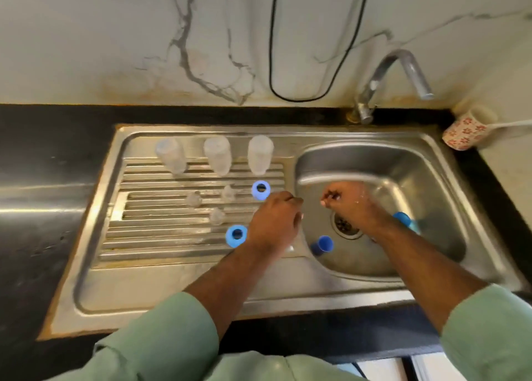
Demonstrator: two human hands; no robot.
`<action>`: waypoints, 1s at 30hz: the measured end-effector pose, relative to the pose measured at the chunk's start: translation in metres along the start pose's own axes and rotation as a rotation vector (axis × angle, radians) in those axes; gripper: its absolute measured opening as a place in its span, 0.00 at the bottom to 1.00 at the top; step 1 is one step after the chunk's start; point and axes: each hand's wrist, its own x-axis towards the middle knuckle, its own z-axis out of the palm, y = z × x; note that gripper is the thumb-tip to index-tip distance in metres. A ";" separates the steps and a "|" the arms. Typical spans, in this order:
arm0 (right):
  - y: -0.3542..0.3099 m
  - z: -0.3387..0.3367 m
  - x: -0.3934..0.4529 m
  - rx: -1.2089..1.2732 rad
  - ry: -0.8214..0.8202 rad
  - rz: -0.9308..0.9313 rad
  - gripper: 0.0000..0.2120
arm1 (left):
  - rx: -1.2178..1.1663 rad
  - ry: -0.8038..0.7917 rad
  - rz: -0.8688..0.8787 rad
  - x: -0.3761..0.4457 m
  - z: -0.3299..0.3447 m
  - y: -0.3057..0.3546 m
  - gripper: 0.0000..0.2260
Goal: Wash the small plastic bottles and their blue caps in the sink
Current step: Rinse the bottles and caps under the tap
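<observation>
Three small clear plastic bottles stand upside down in a row along the back of the ribbed steel draining board [172, 231]: the left bottle [171, 155], the middle bottle [218, 155] and the right bottle [260, 154], each well apart from both hands. In front of them on the ribs lie three small clear plastic inserts [193, 199], loosely grouped. A round blue cap with a hole in its top [261, 190] sits on the ribs just beyond the knuckles of the left hand [276, 222], near it but not clearly touching. A second blue ring cap [236, 235] lies just beside that hand's wrist, on its outer side.

The left hand hovers over the lip between board and steel sink basin [417, 179], fingers curled downward; whether it grips anything cannot be told, as the palm is hidden. The right hand [349, 208] is over the basin above the round drain [347, 226], fingers curled in a loose fist; the blur hides whether it pinches something small.

In the basin a blue tubular cap [322, 245] lies between the two forearms, near the drain, and another blue cap [406, 221] shows just behind the right wrist, partly hidden.

A chrome tap [403, 72] arches over the basin's back; a floral mug [466, 130] lies on the black counter [43, 150] at far right.
</observation>
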 end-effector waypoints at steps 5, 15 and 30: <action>0.097 0.022 0.016 -0.247 -0.296 -0.047 0.16 | 0.100 -0.146 -0.079 0.044 0.062 0.042 0.16; 0.174 0.090 0.023 -0.183 -0.664 -0.215 0.10 | 0.021 -0.111 -0.481 0.098 0.127 0.070 0.19; 0.191 -0.041 0.078 0.587 0.031 0.113 0.24 | -0.728 0.253 -0.421 0.295 0.065 0.163 0.23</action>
